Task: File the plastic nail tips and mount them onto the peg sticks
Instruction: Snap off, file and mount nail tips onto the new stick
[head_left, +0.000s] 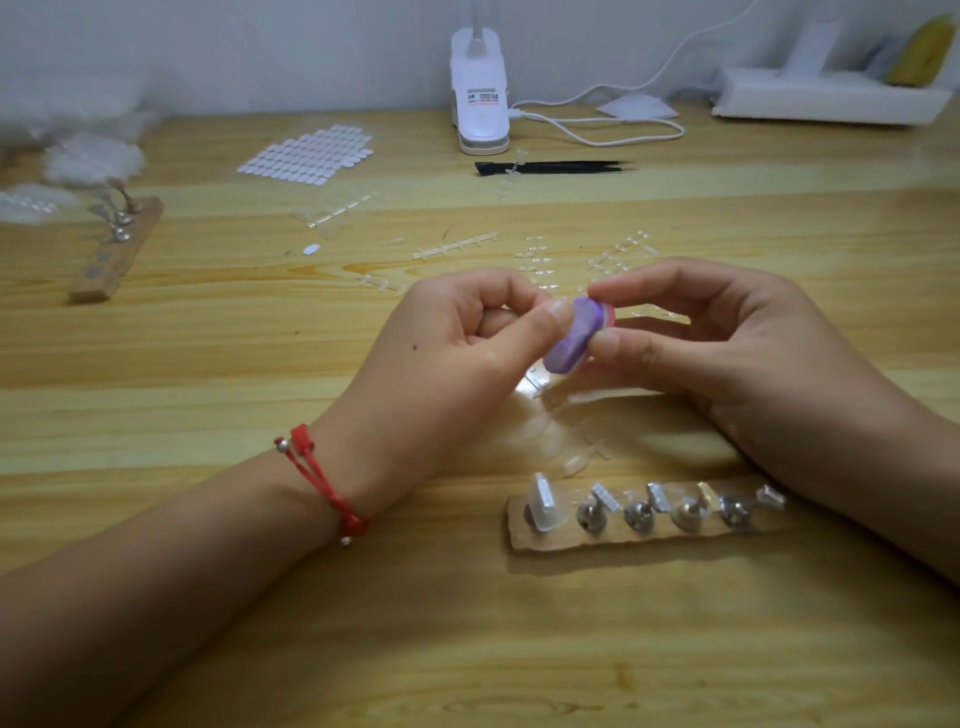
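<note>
My right hand (727, 343) pinches a small purple and pink file block (574, 338) between thumb and forefinger above the table's middle. My left hand (457, 332) pinches a clear plastic nail tip (558, 310) between thumb and forefinger and holds it against the block's purple face. Below the hands lies a wooden strip (644, 535) with several metal peg sticks; the leftmost peg (543, 501) carries a mounted clear nail tip, the others show bare silver pads. Loose clear nail tips (571, 457) lie on the table between my hands and the strip.
A second wooden peg strip (111, 254) lies at the far left. A sheet of white adhesive tabs (306, 153), clear empty sprues (457, 244), black tweezers (556, 167), a white clip lamp (480, 98) with its cable and a white tray (826, 96) sit farther back.
</note>
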